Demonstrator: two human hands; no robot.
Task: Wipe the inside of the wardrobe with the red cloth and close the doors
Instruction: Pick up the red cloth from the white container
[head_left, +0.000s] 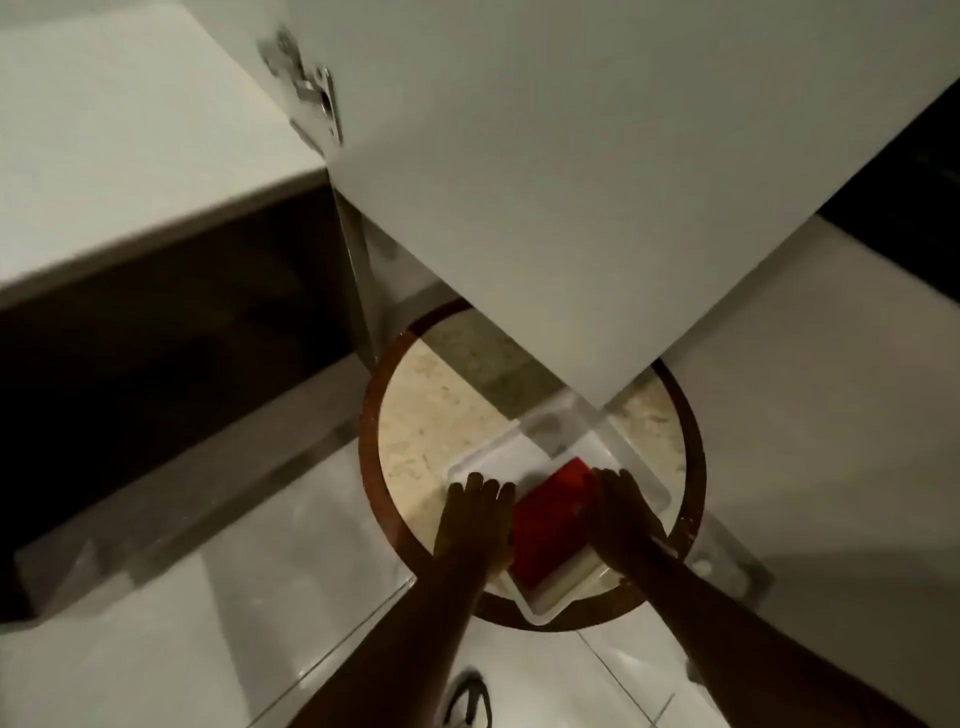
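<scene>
A white wardrobe door (571, 171) stands open across the upper view, a metal hinge (311, 88) on its inner face, with the dark wardrobe interior (156, 332) at left. Below sits a round stone-topped counter (431, 415) with a dark wooden rim. On it lies a white tray (644, 478) holding the folded red cloth (550, 525). The left hand (475, 519) lies flat beside the cloth, grip open; the right hand (621, 512) rests fingers-down at the cloth's other edge, gripping nothing.
</scene>
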